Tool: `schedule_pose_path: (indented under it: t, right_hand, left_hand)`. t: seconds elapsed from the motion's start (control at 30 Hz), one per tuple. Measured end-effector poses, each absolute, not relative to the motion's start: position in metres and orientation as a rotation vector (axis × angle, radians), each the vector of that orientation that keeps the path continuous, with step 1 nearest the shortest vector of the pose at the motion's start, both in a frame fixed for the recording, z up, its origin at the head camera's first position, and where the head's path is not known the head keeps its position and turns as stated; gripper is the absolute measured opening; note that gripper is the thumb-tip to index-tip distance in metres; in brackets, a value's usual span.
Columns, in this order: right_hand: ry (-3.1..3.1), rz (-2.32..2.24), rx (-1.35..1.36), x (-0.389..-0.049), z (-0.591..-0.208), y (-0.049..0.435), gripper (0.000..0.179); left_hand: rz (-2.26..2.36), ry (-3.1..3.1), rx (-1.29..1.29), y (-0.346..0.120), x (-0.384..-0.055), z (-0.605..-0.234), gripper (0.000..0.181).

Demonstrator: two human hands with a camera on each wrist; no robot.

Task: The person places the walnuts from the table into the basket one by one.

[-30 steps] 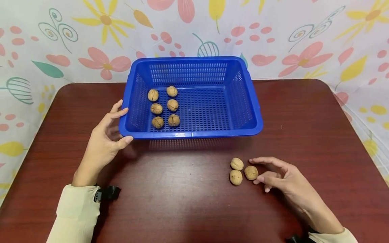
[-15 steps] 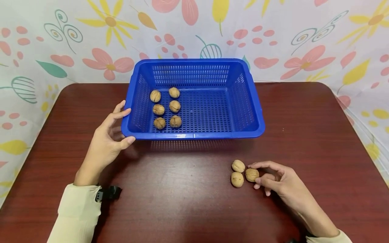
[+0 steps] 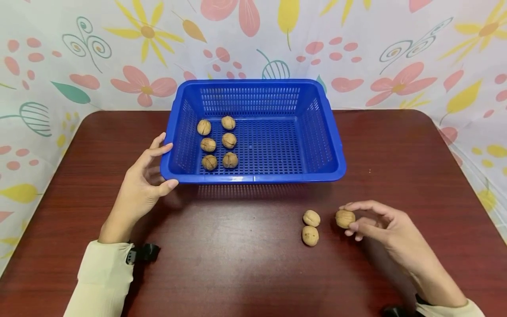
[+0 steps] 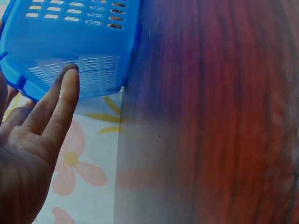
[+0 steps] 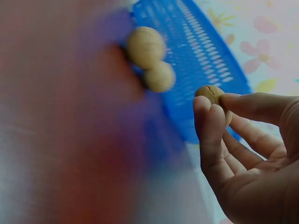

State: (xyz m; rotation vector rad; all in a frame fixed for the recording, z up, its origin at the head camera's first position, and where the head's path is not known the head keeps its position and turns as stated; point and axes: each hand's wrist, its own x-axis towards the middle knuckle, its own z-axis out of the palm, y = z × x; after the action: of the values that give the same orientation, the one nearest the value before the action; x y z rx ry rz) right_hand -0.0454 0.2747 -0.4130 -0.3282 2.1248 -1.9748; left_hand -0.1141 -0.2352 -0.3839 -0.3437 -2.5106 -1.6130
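Observation:
My right hand pinches a brown walnut between thumb and fingertips, over the right side of the table; the right wrist view shows this walnut partly covered by the fingers. Two paler walnuts lie to its left, one behind the other. With fingers on the left rim and thumb at the front corner, my left hand holds a blue plastic basket. Inside the basket, several walnuts stand in two columns toward the left. Two extended fingers show below the basket in the left wrist view.
A dark red-brown wooden table bears everything. Behind it hangs a white cloth printed with flowers and leaves. Black straps circle the wrists below pale sleeves.
My right hand has closed on the rightmost walnut and drawn it to the right, away from the two paler ones. The left hand stays at the basket. The head view has shifted slightly.

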Motion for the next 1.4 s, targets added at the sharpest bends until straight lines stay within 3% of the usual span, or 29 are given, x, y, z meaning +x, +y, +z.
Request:
schedule_pose_path:
  t: [0.4,0.83,1.03,1.4]
  right_hand:
    - [1.841,-2.079,-0.622,-0.102,-0.332,0.275,0.041]
    - [1.726,-1.853,-0.706,-0.218,-0.258,0.191,0.030]
    - [1.672,-1.706,-0.760,-0.262,-0.258,0.153,0.027]
    - [1.683,-1.405,-0.769,-0.308,-0.304,0.114,0.027]
  left_hand:
    - [-1.603,-2.529,-0.331,-0.235,-0.113,-0.382,0.073]
    - [-1.602,-2.520,-0.351,-0.235,-0.113,-0.383,0.072]
    - [-1.610,-2.502,-0.363,-0.236,-0.114,-0.383,0.073]
    - [-1.607,-2.510,-0.364,-0.236,-0.114,-0.385,0.073]
